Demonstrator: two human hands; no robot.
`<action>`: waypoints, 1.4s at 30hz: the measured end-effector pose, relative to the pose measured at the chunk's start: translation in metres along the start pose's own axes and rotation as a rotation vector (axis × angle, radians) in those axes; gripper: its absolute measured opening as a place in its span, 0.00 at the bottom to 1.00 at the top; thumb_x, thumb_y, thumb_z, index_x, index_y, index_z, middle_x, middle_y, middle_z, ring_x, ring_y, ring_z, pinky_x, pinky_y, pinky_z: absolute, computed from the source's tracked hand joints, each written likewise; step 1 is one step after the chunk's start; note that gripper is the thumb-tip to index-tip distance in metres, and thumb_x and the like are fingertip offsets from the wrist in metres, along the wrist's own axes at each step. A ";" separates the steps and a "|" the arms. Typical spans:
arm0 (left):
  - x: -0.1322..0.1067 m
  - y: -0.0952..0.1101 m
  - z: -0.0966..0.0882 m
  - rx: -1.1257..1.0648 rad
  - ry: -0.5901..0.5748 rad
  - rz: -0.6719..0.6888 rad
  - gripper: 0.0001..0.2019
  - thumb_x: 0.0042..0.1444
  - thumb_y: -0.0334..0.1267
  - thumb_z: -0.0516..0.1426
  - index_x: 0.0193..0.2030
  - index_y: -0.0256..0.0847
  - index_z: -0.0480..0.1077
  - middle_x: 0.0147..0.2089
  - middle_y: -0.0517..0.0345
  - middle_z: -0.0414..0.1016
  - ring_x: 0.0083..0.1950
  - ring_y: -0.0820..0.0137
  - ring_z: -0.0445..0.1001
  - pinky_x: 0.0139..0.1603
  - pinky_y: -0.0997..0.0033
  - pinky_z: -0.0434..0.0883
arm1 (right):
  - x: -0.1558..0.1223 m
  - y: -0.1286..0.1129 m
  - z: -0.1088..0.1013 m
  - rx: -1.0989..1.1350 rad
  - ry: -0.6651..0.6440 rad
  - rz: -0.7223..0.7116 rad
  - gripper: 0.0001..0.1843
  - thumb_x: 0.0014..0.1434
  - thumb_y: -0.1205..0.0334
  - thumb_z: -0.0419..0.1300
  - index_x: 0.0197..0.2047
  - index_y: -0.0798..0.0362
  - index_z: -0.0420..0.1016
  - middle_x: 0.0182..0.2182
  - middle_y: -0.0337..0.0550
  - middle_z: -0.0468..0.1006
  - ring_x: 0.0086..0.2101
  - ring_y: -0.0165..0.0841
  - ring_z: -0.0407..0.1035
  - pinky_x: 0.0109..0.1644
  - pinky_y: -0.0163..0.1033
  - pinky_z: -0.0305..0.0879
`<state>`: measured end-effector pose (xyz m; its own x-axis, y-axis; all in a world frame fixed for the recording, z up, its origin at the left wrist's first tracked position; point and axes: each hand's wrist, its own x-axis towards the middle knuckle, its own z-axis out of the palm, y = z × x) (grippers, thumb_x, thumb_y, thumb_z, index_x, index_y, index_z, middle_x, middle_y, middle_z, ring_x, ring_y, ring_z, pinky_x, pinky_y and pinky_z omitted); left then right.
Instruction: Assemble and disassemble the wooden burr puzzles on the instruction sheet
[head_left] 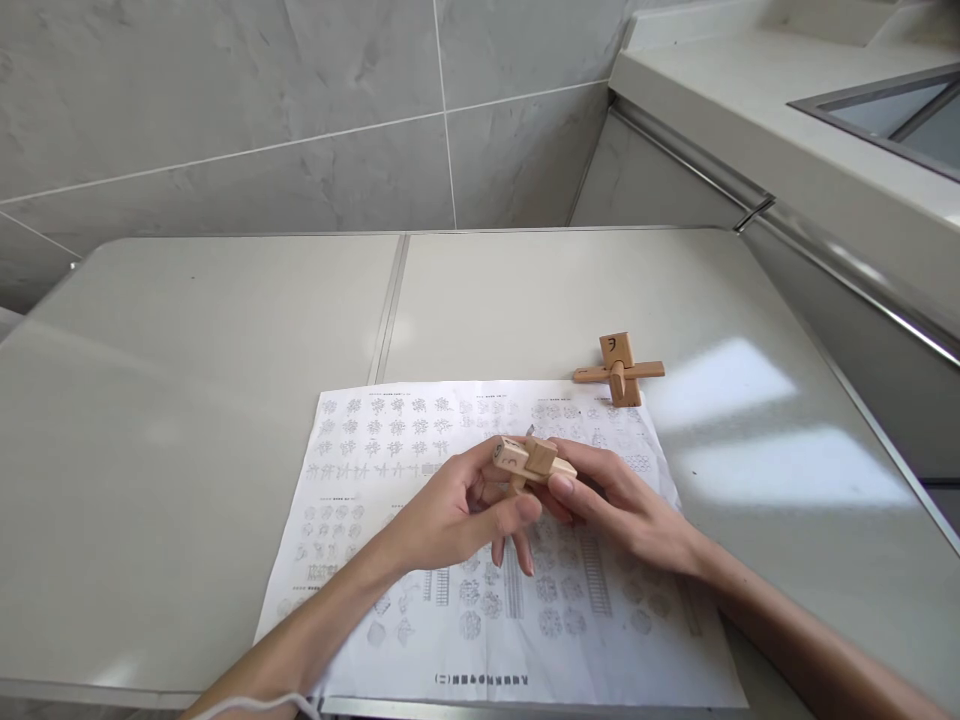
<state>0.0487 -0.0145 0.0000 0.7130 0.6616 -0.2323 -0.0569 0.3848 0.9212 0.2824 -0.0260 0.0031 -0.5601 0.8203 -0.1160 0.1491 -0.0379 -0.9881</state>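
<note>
Between my two hands, above the paper sheet, is a partly joined wooden burr puzzle (538, 457) of pale interlocking bars with dark marks on one end. My left hand (469, 510) is closed around its left side, thumb in front and some fingers hanging below. With thumb and fingers, my right hand (611, 500) pinches the right end of a bar. The fingers hide the puzzle's underside. Beyond my right hand, an assembled wooden cross puzzle (619, 370) with a dark mark on top lies at the sheet's far right corner.
The large printed sheet (360, 620) shows rows of puzzle diagrams, upside down to me. It lies on a pale folding table (187, 400) with a seam. A tiled wall (300, 120) stands behind, a counter (720, 90) at right. A white cable (255, 703) crosses my left forearm.
</note>
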 end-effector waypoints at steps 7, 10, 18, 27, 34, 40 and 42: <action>-0.006 0.001 0.001 -0.014 -0.038 -0.035 0.47 0.59 0.37 0.74 0.79 0.53 0.54 0.50 0.47 0.87 0.34 0.65 0.88 0.33 0.70 0.81 | -0.002 0.003 -0.002 0.242 -0.119 0.042 0.26 0.79 0.42 0.52 0.35 0.51 0.69 0.31 0.38 0.70 0.30 0.32 0.64 0.36 0.39 0.62; -0.004 0.001 0.002 -0.025 -0.037 -0.026 0.44 0.57 0.37 0.74 0.76 0.50 0.58 0.48 0.48 0.87 0.32 0.65 0.87 0.31 0.71 0.81 | -0.003 0.004 -0.003 0.275 -0.131 0.056 0.25 0.79 0.42 0.53 0.36 0.51 0.70 0.31 0.39 0.71 0.29 0.31 0.64 0.36 0.39 0.63; -0.004 0.000 0.003 -0.003 -0.015 -0.041 0.39 0.56 0.39 0.75 0.71 0.49 0.63 0.46 0.51 0.86 0.32 0.65 0.87 0.33 0.68 0.83 | -0.002 0.002 -0.004 0.288 -0.136 0.062 0.24 0.79 0.42 0.54 0.37 0.51 0.72 0.32 0.40 0.73 0.30 0.32 0.67 0.36 0.39 0.67; -0.003 0.002 0.005 -0.025 -0.004 0.009 0.37 0.55 0.35 0.75 0.68 0.50 0.66 0.45 0.55 0.86 0.35 0.66 0.86 0.36 0.66 0.84 | -0.001 0.002 -0.004 0.274 -0.141 0.059 0.24 0.79 0.43 0.54 0.37 0.52 0.73 0.33 0.41 0.73 0.31 0.32 0.67 0.37 0.39 0.67; -0.003 0.001 0.004 0.039 0.000 0.043 0.36 0.55 0.32 0.75 0.67 0.52 0.67 0.46 0.56 0.87 0.40 0.64 0.87 0.43 0.63 0.85 | -0.003 0.001 -0.004 0.213 -0.133 0.069 0.26 0.78 0.41 0.54 0.35 0.51 0.71 0.32 0.40 0.73 0.30 0.32 0.66 0.36 0.40 0.65; -0.003 0.001 0.003 0.045 -0.013 0.033 0.35 0.57 0.34 0.74 0.67 0.53 0.66 0.46 0.55 0.87 0.38 0.66 0.87 0.41 0.64 0.84 | -0.003 0.003 -0.004 0.184 -0.115 0.053 0.26 0.78 0.40 0.53 0.35 0.51 0.71 0.32 0.40 0.72 0.30 0.32 0.66 0.36 0.39 0.64; -0.003 0.000 0.003 0.055 -0.007 0.039 0.35 0.57 0.34 0.74 0.67 0.52 0.66 0.46 0.56 0.87 0.38 0.66 0.86 0.41 0.65 0.83 | -0.002 0.002 -0.004 0.196 -0.118 0.054 0.26 0.79 0.41 0.53 0.35 0.51 0.71 0.32 0.40 0.72 0.30 0.32 0.66 0.36 0.39 0.64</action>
<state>0.0484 -0.0185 0.0019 0.7158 0.6708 -0.1941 -0.0460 0.3226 0.9454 0.2871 -0.0260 0.0015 -0.6487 0.7421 -0.1688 0.0267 -0.1994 -0.9795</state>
